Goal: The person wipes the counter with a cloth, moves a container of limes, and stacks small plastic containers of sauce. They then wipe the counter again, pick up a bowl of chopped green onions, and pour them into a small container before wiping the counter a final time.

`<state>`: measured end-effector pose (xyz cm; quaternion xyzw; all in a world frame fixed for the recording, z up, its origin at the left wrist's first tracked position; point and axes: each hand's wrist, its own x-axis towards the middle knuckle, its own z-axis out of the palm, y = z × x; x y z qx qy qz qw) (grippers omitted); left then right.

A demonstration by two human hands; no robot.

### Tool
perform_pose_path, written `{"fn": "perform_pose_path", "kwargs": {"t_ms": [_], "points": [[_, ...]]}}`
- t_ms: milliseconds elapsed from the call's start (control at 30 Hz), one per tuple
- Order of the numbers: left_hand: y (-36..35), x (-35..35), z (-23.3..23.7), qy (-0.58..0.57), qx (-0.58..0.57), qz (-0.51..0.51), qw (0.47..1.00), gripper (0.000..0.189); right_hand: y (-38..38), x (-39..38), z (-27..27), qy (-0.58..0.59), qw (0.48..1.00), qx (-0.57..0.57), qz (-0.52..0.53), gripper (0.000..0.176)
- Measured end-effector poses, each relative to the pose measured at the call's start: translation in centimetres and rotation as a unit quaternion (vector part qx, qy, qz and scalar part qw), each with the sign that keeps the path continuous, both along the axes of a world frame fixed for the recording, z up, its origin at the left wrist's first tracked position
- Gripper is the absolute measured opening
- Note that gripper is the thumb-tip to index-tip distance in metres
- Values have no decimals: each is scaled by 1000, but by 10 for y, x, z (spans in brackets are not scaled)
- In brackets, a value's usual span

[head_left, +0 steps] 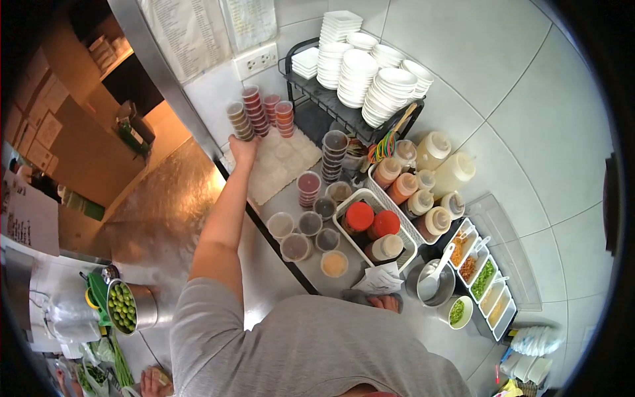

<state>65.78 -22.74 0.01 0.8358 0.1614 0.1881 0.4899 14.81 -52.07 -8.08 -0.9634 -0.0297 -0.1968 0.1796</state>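
Note:
My left hand (245, 149) reaches forward to the base of a stack of lidded cups with brownish contents (240, 120), its fingers closed round the lowest part. Right beside it stands a taller stack of dark red cups (255, 109), with shorter red stacks (284, 119) to its right. These stacks stand at the back edge of a white cloth (284, 162). My right hand (386, 303) rests low at the counter's front, its fingers curled over a grey cloth (357, 296), near white paper slips (380, 279); what lies under the fingers is hidden.
Lidded cups (309, 223) and a dark cup stack (334, 155) stand mid-counter. Right of them are a white basket (410, 248) with red-lidded jars, squeeze bottles (434, 221), a metal pot (430, 281) and topping trays (483, 281). A rack (317, 92) holds white bowls. Another person's hand (155, 382) shows lower left.

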Motion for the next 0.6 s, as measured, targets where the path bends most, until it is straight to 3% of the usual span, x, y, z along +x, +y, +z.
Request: {"fn": "perform_pose_path", "kwargs": {"t_ms": [100, 200, 400, 600], "points": [[-4, 14, 1, 103, 47, 31, 993, 68, -3, -2, -1, 10, 1000, -8, 6, 27], [-3, 20, -1, 126, 105, 48, 985, 66, 0, -1, 1, 9, 1000, -9, -1, 27], [12, 18, -10, 71, 120, 31, 990, 57, 0, -2, 3, 24, 1000, -6, -4, 27], [19, -27, 1, 35, 35, -103, 993, 56, 0, -3, -2, 36, 999, -1, -13, 26]]}}
